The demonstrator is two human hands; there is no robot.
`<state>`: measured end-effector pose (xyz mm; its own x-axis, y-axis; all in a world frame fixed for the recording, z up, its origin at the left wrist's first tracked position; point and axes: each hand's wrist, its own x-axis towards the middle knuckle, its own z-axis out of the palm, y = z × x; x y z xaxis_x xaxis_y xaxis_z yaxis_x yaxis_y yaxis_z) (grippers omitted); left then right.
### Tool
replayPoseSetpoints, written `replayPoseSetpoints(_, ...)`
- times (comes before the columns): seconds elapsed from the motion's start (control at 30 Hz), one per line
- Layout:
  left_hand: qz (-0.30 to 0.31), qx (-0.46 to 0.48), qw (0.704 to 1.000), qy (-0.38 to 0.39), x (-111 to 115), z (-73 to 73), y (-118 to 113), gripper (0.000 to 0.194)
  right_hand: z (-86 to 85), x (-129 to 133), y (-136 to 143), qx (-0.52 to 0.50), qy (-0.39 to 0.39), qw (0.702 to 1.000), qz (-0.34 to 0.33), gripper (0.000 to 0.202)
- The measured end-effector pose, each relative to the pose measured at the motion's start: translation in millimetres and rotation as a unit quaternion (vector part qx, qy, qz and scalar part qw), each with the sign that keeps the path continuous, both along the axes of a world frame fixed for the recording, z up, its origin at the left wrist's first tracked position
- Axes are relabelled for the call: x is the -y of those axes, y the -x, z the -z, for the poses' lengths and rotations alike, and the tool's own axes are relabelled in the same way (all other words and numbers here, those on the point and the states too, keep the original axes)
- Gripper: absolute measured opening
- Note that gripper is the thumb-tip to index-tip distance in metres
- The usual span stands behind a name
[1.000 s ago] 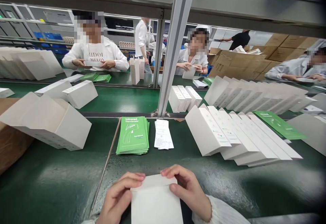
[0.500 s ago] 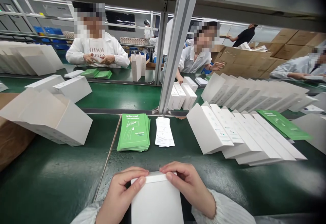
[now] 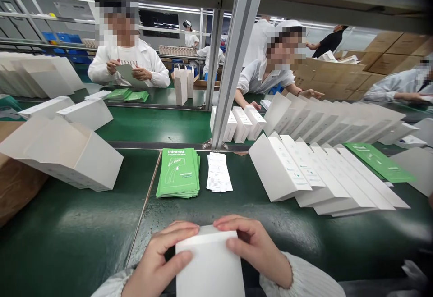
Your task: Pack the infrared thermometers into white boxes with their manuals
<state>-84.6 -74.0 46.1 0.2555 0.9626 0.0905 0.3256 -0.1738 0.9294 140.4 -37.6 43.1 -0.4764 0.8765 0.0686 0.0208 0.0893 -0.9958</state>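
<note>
Holding a plain white matte cardboard box (image 3: 209,263) right at the near edge of the dark green, slightly scuffed table mat (image 3: 84,243), both hands on it. Left hand (image 3: 158,261) wrapped round the box's left side, thumb across the front face, fingers curled over the top left corner. Right hand (image 3: 253,249) clamped on the top right corner, fingers bent over the upper edge, thumb flat on the face. Flat rectangular shape, smooth card, long axis running away from the body, top end pointing toward the far side of the bench, bottom end cut off by the lower edge of the view. Just beyond, a neat stack of glossy green printed booklets (image 3: 178,173), and right beside those a small pile of white folded paper leaflets (image 3: 218,178) with fine print. Off to the right, a leaning row of tall white cardboard boxes (image 3: 321,177) tipped like dominoes, overlapping each other, with a green leaflet (image 3: 379,162) lying behind. On the left, a big open white carton (image 3: 67,155) lying on its side next to a brown corrugated box (image 3: 15,189). Slanted grey aluminium post (image 3: 233,58) up the middle. Across the green belt, other people in white tops handling more white boxes, one person's hand (image 3: 254,105) resting on a small upright cluster of them
</note>
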Motion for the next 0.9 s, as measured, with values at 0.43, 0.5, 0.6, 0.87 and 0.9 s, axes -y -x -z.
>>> replayPoseSetpoints(0.43,-0.041,-0.005,0.999,0.006,2,5.0,-3,0.024,8.9,3,3,-0.034,0.065,0.997,0.014,0.024)
replayPoseSetpoints(0.5,-0.055,0.004,0.998,-0.015,3,6.8,-6,0.023,10.6,3,3,-0.036,0.064,0.997,0.019,0.023)
replayPoseSetpoints(0.6,-0.048,0.012,0.998,-0.041,6,10.7,-8,0.024,11.7,3,3,-0.036,0.047,0.998,0.015,0.022)
replayPoseSetpoints(0.87,0.004,-0.040,0.999,-0.005,2,-3.9,-10,0.017,6.9,5,0,-0.031,-0.015,0.999,0.003,0.020)
replayPoseSetpoints(0.9,0.006,-0.057,0.998,0.005,-2,-7.9,-13,0.018,5.8,4,1,-0.025,-0.007,1.000,0.005,0.020)
